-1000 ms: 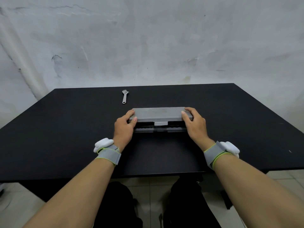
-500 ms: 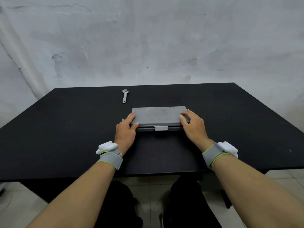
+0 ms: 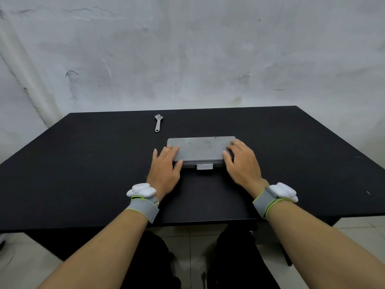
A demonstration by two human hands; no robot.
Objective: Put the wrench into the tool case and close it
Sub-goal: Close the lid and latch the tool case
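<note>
A flat grey tool case (image 3: 201, 149) lies in the middle of the black table (image 3: 83, 163) with its lid down and a small grey latch tab (image 3: 204, 166) at its front edge. My left hand (image 3: 165, 170) rests flat on the lid's left end, thumb against the front edge. On the right end, my right hand (image 3: 241, 163) lies flat with its fingers spread. A silver adjustable wrench (image 3: 158, 123) lies on the table behind the case, to its left, apart from both hands.
A rough white wall stands right behind the table's far edge. Grey straps with white sensors sit on both wrists. The table's near edge runs just below my wrists, with tiled floor and dark legs beneath.
The case's lid, held part open a second ago, has come down flat. Both hands have slid from its edges onto its top. The wrench has not moved.
</note>
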